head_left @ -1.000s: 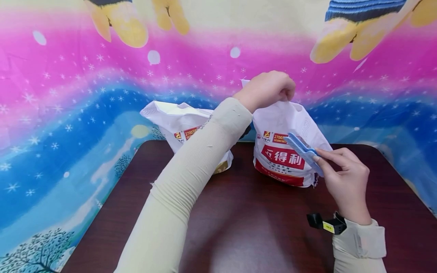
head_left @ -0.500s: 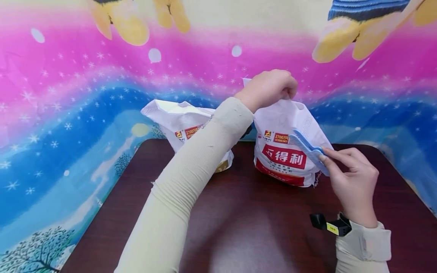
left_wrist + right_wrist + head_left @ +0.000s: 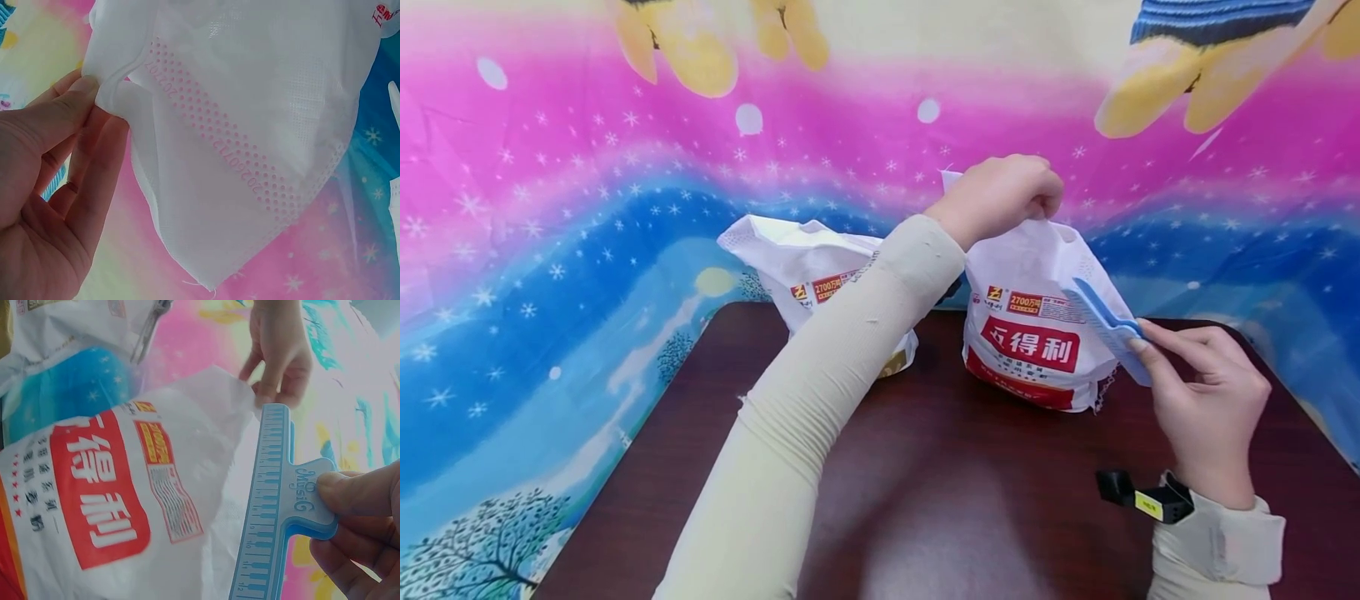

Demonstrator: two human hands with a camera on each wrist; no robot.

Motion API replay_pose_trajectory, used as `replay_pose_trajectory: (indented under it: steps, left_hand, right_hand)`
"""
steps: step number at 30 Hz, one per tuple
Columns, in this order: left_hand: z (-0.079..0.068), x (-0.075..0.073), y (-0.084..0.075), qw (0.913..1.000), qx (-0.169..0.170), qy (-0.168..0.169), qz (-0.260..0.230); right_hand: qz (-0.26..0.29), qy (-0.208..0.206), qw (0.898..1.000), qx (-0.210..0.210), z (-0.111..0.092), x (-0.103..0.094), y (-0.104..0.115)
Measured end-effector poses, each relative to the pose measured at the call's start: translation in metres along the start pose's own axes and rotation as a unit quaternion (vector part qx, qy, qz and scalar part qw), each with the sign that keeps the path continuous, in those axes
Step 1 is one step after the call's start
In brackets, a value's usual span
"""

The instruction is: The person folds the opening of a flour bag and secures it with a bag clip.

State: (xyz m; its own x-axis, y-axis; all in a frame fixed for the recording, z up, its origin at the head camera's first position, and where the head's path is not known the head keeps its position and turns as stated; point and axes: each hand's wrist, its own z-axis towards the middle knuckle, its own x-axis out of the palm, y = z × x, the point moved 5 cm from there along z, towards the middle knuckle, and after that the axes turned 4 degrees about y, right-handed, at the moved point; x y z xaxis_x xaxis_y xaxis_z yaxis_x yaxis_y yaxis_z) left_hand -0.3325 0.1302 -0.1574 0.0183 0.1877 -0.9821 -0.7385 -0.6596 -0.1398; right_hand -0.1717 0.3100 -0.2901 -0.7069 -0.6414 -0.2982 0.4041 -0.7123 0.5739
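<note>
In the head view my left hand [image 3: 1003, 193] pinches the top edge of a white flour bag [image 3: 1033, 346] with red print, standing on the table. The left wrist view shows thumb and fingers of the left hand [image 3: 59, 162] on a fold of the bag's white mouth [image 3: 219, 137]. At the bag's right side, my right hand [image 3: 1210, 400] holds a long light-blue clip [image 3: 1105, 325]. Seen from the right wrist, the clip [image 3: 265, 506] bears a piano-key print, and thumb and fingers grip its handles. Its long edge overlaps the bag's mouth side in that view.
A second white bag [image 3: 801, 267] stands to the left, partly hidden behind the left sleeve [image 3: 790, 425]. Both bags are on a dark brown table [image 3: 940, 492]. A patterned cloth [image 3: 587, 167] hangs behind the table.
My right hand and the clip have moved right, from in front of the bag's printed face to its right edge. The left hand still pinches the bag's top.
</note>
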Motion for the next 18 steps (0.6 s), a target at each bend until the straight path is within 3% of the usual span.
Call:
replay_pose_trajectory:
  steps: [7,18]
  left_hand:
    - [0.0,0.0,0.001,1.0,0.0,0.002,-0.002]
    - [-0.001,-0.001,0.001,0.9999,0.004,0.001,0.01]
  right_hand:
    - [-0.027,-0.032,0.999,0.03,0.004,-0.013,-0.005]
    - [-0.046,-0.039,0.997,0.054,0.004,-0.017,-0.028]
